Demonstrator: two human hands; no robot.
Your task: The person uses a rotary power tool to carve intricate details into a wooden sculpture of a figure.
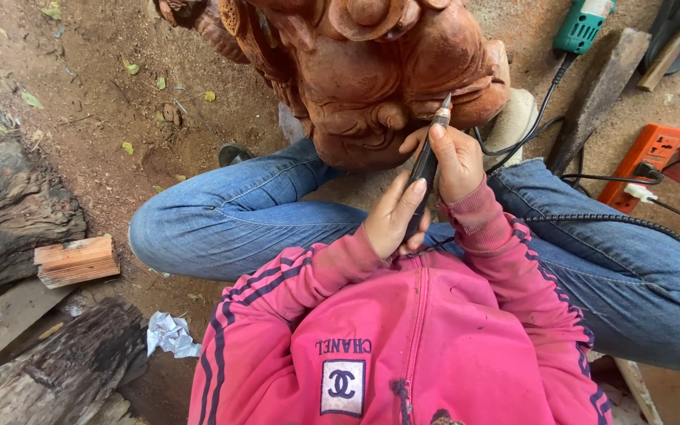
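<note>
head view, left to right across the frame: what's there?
Small pale wood block → crumpled white paper scrap → left hand → slim dark rotary carving tool → right hand → green power tool → orange power strip.

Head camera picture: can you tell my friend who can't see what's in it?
Both hands, left hand and right hand, grip a slim black carving tool, its tip touching a reddish-brown wooden carving. The person sits on dirt ground in jeans and a pink jacket.
</note>
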